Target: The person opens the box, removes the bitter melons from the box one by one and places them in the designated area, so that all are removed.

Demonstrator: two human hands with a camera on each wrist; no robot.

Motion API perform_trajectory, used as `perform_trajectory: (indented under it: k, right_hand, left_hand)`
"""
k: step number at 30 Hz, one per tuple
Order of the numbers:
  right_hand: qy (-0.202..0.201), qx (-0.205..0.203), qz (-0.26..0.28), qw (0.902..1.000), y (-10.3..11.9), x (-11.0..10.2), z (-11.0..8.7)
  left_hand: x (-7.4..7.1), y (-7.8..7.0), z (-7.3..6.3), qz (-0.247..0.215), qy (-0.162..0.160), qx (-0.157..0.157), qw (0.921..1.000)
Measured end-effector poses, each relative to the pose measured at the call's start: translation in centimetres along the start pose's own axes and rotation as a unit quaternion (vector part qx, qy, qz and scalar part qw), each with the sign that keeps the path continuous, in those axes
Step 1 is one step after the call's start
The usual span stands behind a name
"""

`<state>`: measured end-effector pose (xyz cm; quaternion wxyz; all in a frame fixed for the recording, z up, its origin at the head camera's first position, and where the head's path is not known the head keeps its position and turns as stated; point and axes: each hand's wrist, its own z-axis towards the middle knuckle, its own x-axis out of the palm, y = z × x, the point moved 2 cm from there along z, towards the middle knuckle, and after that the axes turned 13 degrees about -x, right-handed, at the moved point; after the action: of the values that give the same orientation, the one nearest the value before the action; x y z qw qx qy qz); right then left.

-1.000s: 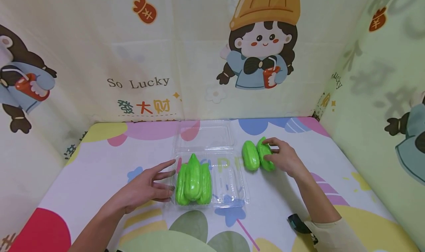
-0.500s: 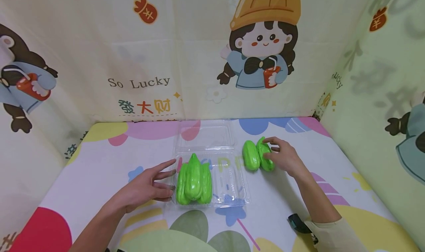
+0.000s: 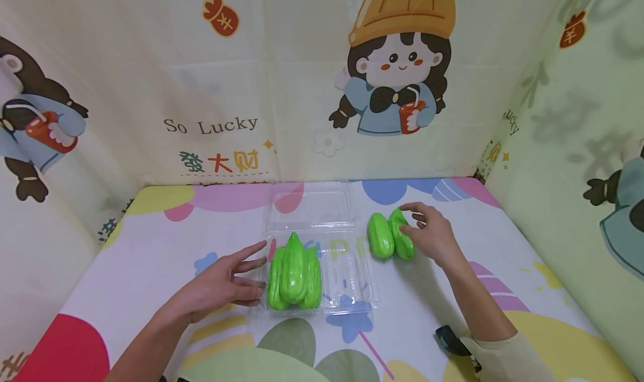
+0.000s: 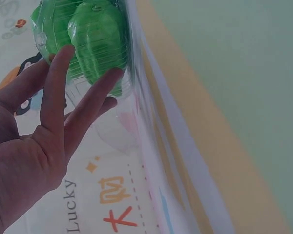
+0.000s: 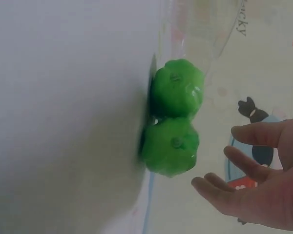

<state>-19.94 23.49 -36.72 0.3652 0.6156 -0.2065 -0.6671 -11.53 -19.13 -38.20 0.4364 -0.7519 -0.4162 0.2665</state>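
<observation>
A clear plastic clamshell box (image 3: pixel 347 276) lies open on the table. Three glossy green gourds (image 3: pixel 293 276) fill its left side, one resting on top of two others. My left hand (image 3: pixel 221 284) holds its fingers spread, fingertips right at the box's left wall; the left wrist view shows them against the ribbed plastic. Right of the box, two more green gourds lie side by side, a left one (image 3: pixel 380 236) and a right one (image 3: pixel 401 239). Over the right one my right hand (image 3: pixel 434 236) is spread; in the right wrist view its fingertips are apart from the gourd.
The box's clear lid (image 3: pixel 309 206) is folded back toward the rear curtain (image 3: pixel 297 80). A cartoon-patterned cloth (image 3: pixel 161 259) covers the table. Near my right forearm sits a black strap-like device (image 3: pixel 450 339). Printed curtains stand at the left, back and right.
My right hand has lifted slightly away from the right gourd. The left hand, the box and the gourds have stayed in place.
</observation>
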Motion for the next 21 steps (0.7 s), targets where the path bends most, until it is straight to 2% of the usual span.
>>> perform_trajectory:
  k: [8, 21]
  right_hand:
    - [-0.021, -0.046, 0.033, 0.9982, 2.1, 0.6, -0.5]
    - [-0.016, -0.076, 0.065, 0.9948, 4.3, 2.5, -1.0]
  left_hand:
    - [-0.1, 0.0, 0.0, 0.002, -0.003, -0.001, 1.0]
    - [-0.2, -0.1, 0.0, -0.003, 0.001, -0.004, 1.0]
